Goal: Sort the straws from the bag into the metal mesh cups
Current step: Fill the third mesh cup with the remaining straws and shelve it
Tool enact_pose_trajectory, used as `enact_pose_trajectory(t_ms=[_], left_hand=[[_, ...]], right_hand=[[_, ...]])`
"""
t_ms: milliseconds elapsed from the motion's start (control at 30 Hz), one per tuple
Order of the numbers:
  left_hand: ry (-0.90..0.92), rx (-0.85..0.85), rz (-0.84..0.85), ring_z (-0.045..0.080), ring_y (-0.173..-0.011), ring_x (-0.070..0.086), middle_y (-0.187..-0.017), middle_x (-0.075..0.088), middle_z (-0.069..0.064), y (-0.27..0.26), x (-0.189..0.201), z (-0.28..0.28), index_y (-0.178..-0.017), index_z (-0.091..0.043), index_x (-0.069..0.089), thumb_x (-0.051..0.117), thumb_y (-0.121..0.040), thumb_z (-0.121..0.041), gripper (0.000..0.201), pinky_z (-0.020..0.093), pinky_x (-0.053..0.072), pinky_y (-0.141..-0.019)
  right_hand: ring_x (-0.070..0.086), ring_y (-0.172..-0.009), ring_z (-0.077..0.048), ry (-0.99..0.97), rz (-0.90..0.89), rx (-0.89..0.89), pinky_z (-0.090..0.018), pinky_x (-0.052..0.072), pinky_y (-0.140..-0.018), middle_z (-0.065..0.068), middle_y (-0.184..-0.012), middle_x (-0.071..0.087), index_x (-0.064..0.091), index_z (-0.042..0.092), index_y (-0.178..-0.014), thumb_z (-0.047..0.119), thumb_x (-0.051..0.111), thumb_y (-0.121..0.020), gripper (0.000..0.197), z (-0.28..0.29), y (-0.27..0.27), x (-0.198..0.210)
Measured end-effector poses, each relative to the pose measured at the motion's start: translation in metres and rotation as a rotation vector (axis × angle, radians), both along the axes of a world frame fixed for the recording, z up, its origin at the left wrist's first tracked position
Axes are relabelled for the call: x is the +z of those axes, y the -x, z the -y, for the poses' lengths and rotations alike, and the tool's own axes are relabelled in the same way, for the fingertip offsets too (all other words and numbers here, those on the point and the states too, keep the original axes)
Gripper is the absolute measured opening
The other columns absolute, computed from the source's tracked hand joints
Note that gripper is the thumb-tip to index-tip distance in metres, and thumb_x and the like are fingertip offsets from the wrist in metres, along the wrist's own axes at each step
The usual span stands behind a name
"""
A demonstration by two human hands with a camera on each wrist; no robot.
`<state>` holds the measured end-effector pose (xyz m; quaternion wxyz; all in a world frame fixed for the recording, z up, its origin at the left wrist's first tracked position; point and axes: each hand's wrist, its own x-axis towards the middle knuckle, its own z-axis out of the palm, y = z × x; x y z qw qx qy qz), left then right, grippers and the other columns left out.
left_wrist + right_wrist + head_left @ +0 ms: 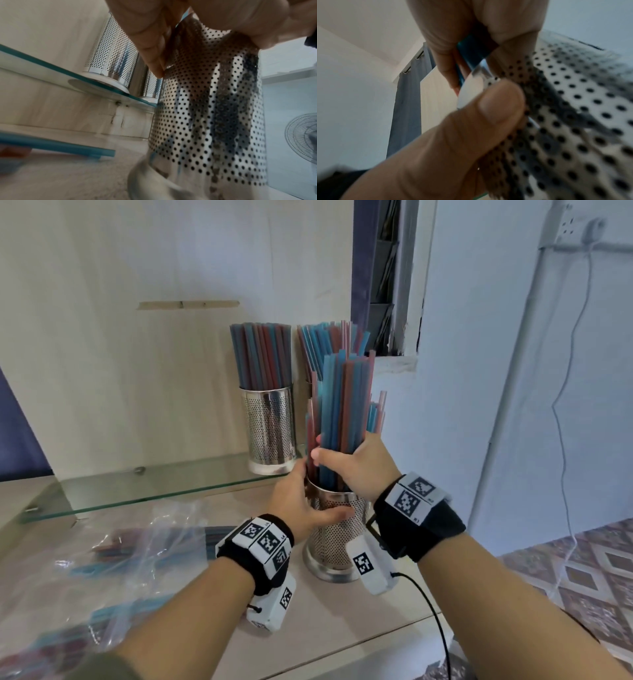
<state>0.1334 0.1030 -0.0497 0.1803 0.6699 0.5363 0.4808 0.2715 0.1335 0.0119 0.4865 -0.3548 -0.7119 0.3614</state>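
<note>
A perforated metal cup (334, 546) stands on the counter, stuffed with blue and red straws (342, 405). My left hand (318, 498) grips the cup just under its rim, thumb across the front. Just above the rim, my right hand (329, 453) is wrapped round the straw bundle. The left wrist view shows fingers (150, 40) on the cup's mesh wall (214, 108). In the right wrist view, fingers (447, 40) pinch a blue straw (476, 46) above the cup (573, 108). A clear bag (137, 549) with more straws lies on the counter at left.
Two more mesh cups full of straws stand on a glass shelf (137, 491): one (270, 429) in plain view, the other (310, 385) mostly hidden behind the bundle. A white wall corner with a hanging cable (561, 405) is at right. A fan (302, 136) stands beyond the counter.
</note>
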Motion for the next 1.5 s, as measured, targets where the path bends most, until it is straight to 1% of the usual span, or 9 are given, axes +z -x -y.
enact_pose_trajectory(t_ms=[133, 333, 467, 600, 733, 900, 1033, 1300, 1500], left_hand=[[-0.004, -0.001, 0.001, -0.004, -0.105, 0.059, -0.116, 0.062, -0.017, -0.001, 0.000, 0.000, -0.133, -0.027, 0.041, 0.089, -0.054, -0.045, 0.094, 0.021, 0.050, -0.090], [0.026, -0.012, 0.034, -0.006, -0.099, 0.059, -0.111, 0.062, -0.020, -0.004, 0.003, 0.004, -0.125, -0.033, 0.042, 0.089, -0.060, -0.032, 0.081, 0.019, 0.050, -0.088], [0.055, 0.012, 0.016, -0.003, -0.099, 0.058, -0.111, 0.061, -0.018, -0.006, 0.006, 0.006, -0.133, -0.024, 0.043, 0.089, -0.059, -0.034, 0.088, 0.018, 0.047, -0.088], [0.064, 0.027, 0.022, -0.008, -0.101, 0.056, -0.110, 0.062, -0.019, -0.007, 0.007, 0.007, -0.130, -0.027, 0.044, 0.090, -0.058, -0.033, 0.086, 0.016, 0.045, -0.090], [0.100, 0.011, 0.056, -0.007, -0.106, 0.055, -0.114, 0.060, -0.020, -0.008, 0.007, 0.009, -0.132, -0.028, 0.042, 0.091, -0.057, -0.034, 0.090, 0.023, 0.045, -0.099], [0.156, 0.001, -0.144, 0.007, -0.128, 0.046, -0.138, 0.050, -0.013, -0.003, 0.017, 0.020, -0.147, -0.025, 0.026, 0.086, -0.052, -0.052, 0.116, 0.037, 0.038, -0.110], [0.282, 0.125, -0.405, 0.017, -0.142, 0.027, -0.155, 0.028, -0.003, 0.024, 0.037, 0.043, -0.153, -0.021, 0.002, 0.082, -0.059, -0.053, 0.128, 0.037, 0.025, -0.116], [0.466, 0.316, -0.759, 0.014, -0.125, 0.049, -0.140, 0.051, -0.004, 0.120, 0.073, 0.102, -0.138, -0.024, 0.046, 0.060, -0.081, -0.060, 0.068, 0.028, 0.035, -0.104], [0.476, 0.312, -0.829, 0.011, -0.110, 0.055, -0.123, 0.060, -0.007, 0.149, 0.057, 0.121, -0.124, -0.026, 0.056, 0.058, -0.058, -0.084, 0.088, 0.027, 0.042, -0.097]], right_hand=[[0.067, -0.093, -0.008, -0.118, -0.092, -0.116, -0.035, 0.058, -0.085, 0.008, -0.100, 0.069, 0.060, 0.021, -0.117, 0.028, 0.082, -0.074, 0.050, 0.007, 0.007, -0.007], [0.058, -0.122, -0.014, -0.259, -0.246, 0.016, -0.039, 0.053, -0.098, -0.001, -0.135, 0.054, 0.028, 0.033, -0.145, 0.013, 0.080, -0.076, 0.089, 0.012, 0.010, -0.010], [0.039, -0.140, -0.014, -0.331, -0.205, -0.015, -0.050, 0.039, -0.111, 0.001, -0.151, 0.038, 0.011, 0.037, -0.152, 0.030, 0.076, -0.077, 0.099, 0.014, 0.011, 0.000], [0.030, -0.143, -0.007, -0.416, -0.221, -0.067, -0.033, 0.029, -0.119, -0.002, -0.155, 0.032, 0.010, 0.019, -0.155, 0.016, 0.075, -0.081, 0.098, 0.023, 0.002, 0.009], [0.031, -0.140, -0.001, -0.500, -0.209, -0.130, -0.006, 0.026, -0.108, -0.003, -0.151, 0.035, 0.024, 0.011, -0.149, 0.014, 0.078, -0.079, 0.089, 0.031, -0.021, 0.000], [0.030, -0.137, 0.000, -0.409, -0.078, -0.154, -0.014, 0.027, -0.109, 0.026, -0.141, 0.031, 0.019, 0.044, -0.141, 0.042, 0.076, -0.072, 0.089, 0.035, -0.036, -0.045], [0.037, -0.126, 0.017, -0.264, -0.043, -0.003, -0.009, 0.036, -0.101, 0.044, -0.130, 0.034, 0.020, 0.050, -0.137, 0.032, 0.089, -0.066, 0.100, 0.033, -0.033, -0.070], [0.050, -0.121, -0.005, -0.047, -0.026, -0.078, -0.026, 0.043, -0.102, 0.013, -0.133, 0.047, 0.027, 0.024, -0.145, 0.037, 0.095, -0.053, 0.115, 0.018, -0.015, -0.074], [0.052, -0.113, -0.009, 0.011, 0.047, -0.136, -0.025, 0.042, -0.095, 0.014, -0.122, 0.049, 0.029, 0.023, -0.140, 0.028, 0.095, -0.055, 0.107, 0.014, -0.011, -0.073]])
